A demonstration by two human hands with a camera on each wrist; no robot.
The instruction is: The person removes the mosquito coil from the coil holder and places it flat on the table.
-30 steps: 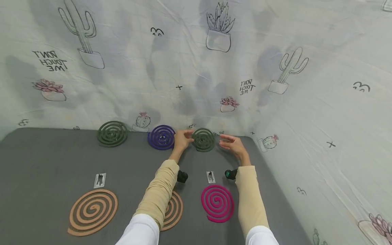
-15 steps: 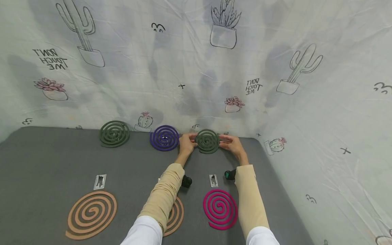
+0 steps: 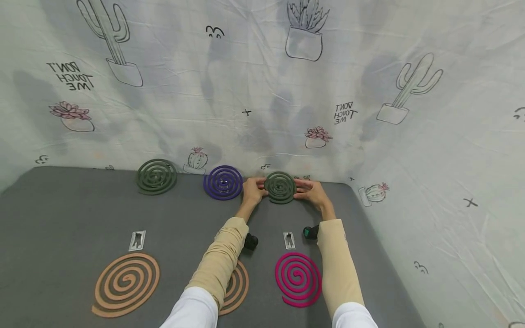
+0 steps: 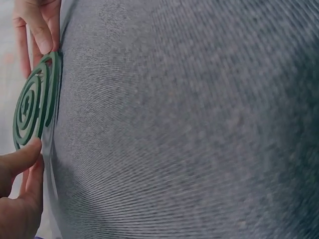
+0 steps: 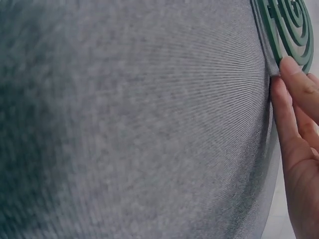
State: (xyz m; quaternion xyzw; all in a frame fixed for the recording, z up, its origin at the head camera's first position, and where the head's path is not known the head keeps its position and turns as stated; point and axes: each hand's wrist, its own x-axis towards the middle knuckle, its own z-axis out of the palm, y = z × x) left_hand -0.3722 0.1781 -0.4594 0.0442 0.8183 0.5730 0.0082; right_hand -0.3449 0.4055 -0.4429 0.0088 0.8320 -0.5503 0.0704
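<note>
Fingers of the left hand (image 3: 252,192) and right hand (image 3: 314,194) pinched opposite rims of the green coil (image 3: 280,187) near the table (image 3: 176,223)'s back edge, where an uneven pull could have bent its thin loops.

Far row, along back edge of table (image 3: 74,205), curtain (image 3: 172,118) hanging behind: far-left coil (image 3: 156,177), far-middle coil (image 3: 223,181), far-right coil (image 3: 280,187) are lining up left to right. Left hand (image 3: 253,192) and right hand (image 3: 313,193) are flanking far-right coil. Near row: near-left coil (image 3: 128,278), near-middle coil (image 3: 246,283) (partly below left sleeve (image 3: 217,259)), near-right coil (image 3: 297,274) are lying. Left stand (image 3: 137,240), right stand (image 3: 289,240) are resting behind near-left, near-right.
</note>
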